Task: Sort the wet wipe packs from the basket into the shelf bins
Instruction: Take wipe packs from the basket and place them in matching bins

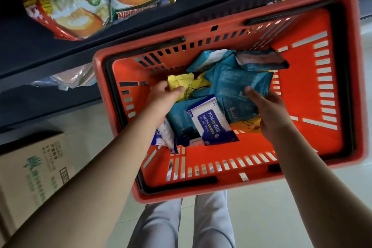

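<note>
An orange-red basket (322,137) stands on the floor below me and holds several wet wipe packs. My left hand (163,98) reaches in and pinches a yellow pack (181,83) near the basket's back left. My right hand (269,110) grips a teal pack (239,86) in the middle, thumb on top. A white and blue alcohol wipes pack (211,123) lies between my hands, over more teal packs. Another teal pack (261,60) leans against the back wall. An orange pack (247,126) shows under my right hand.
A dark shelf (60,60) runs along the left and top, with bagged snacks (84,0) on it and a clear bag (70,78) below. A cardboard box (34,173) sits on the floor at the left. My legs (181,223) stand on pale tiles.
</note>
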